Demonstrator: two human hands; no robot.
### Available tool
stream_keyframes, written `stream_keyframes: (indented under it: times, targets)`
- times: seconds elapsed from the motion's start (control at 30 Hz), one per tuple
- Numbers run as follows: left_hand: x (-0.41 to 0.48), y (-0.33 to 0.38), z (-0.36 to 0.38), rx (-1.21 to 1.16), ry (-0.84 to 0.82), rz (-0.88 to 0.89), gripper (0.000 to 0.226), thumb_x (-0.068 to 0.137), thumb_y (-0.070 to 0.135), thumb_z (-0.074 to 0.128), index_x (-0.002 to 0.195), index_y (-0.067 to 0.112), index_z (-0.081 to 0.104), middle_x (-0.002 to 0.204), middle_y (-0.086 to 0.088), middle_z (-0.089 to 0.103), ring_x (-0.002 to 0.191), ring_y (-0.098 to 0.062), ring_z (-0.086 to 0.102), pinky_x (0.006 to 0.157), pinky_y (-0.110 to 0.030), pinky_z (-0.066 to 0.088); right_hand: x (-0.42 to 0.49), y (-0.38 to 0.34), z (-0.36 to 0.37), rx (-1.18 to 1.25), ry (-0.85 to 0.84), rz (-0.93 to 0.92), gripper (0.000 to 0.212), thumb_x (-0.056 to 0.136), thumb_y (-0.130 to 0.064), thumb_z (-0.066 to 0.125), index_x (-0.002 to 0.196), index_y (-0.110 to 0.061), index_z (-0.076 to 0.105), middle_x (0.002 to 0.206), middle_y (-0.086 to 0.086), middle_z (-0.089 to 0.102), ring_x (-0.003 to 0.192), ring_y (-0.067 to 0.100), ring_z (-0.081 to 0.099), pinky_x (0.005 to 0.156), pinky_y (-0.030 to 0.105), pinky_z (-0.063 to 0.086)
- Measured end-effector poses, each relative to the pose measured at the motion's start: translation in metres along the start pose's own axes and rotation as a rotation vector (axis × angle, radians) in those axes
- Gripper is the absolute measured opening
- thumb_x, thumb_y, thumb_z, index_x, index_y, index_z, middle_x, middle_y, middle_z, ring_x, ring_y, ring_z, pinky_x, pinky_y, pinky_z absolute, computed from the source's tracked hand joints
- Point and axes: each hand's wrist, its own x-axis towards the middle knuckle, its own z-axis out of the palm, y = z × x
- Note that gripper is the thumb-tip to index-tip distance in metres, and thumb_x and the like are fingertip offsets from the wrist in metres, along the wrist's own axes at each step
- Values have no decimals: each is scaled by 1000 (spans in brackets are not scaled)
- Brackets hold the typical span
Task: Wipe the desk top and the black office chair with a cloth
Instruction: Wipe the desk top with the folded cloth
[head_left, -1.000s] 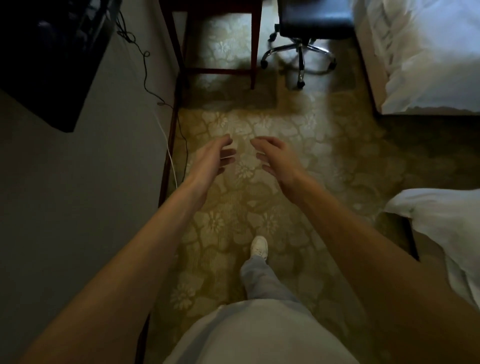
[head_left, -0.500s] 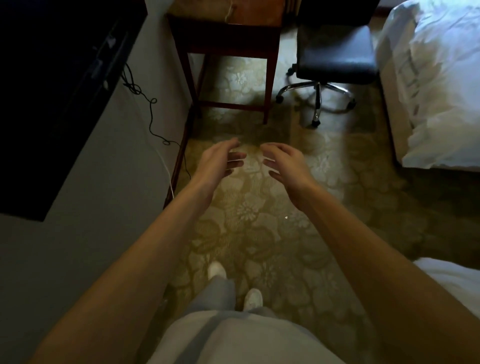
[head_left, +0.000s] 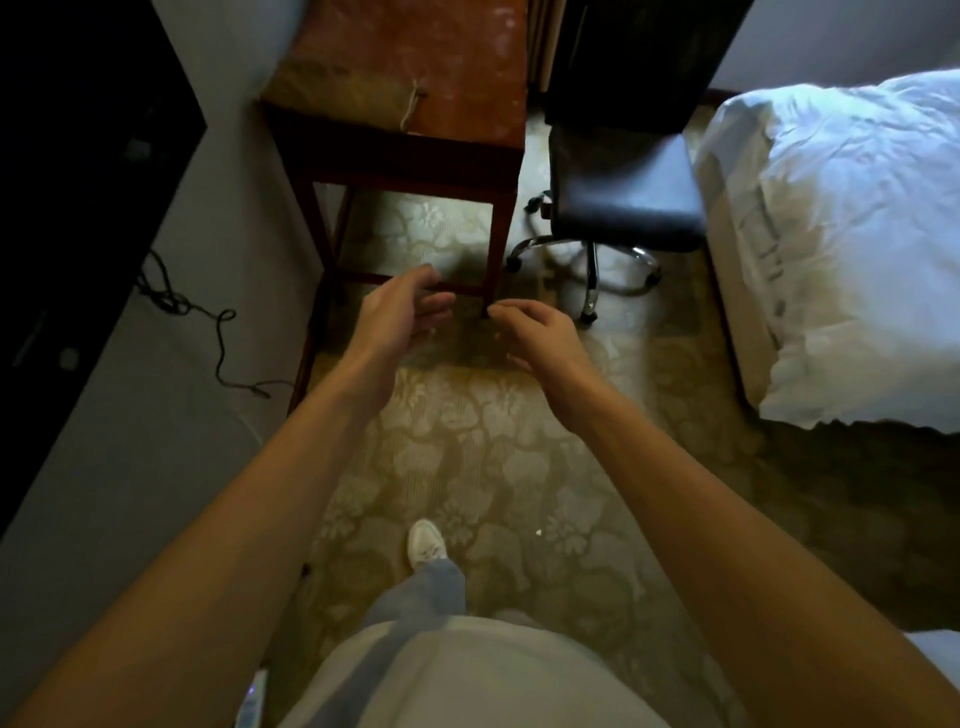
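Note:
A reddish-brown wooden desk stands ahead against the left wall. On its near left part lies a brownish cloth. To the right of the desk is the black office chair, with a padded seat and a chrome wheeled base. My left hand and my right hand are held out in front of me over the carpet, short of the desk. Both have loosely relaxed fingers and hold nothing.
A bed with a white duvet fills the right side. A black TV hangs on the left wall, with cables trailing below it. Patterned carpet lies between. My white shoe is on the carpet.
I have walked forward: the desk, chair and bed have come closer and lower in view, and the desk top now shows. Both hands stay empty in front of me.

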Motion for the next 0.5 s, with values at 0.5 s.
stream_keyframes:
  times: [0.5]
  targets:
    - [203, 108, -5, 68, 3, -34, 23, 105, 34, 51, 115, 20, 66, 121, -9, 73, 116, -24, 68, 105, -41, 48, 208, -104, 23, 43, -9, -22, 24, 102, -28, 62, 124, -19, 64, 123, 3, 66, 118, 19, 62, 98, 32, 52]
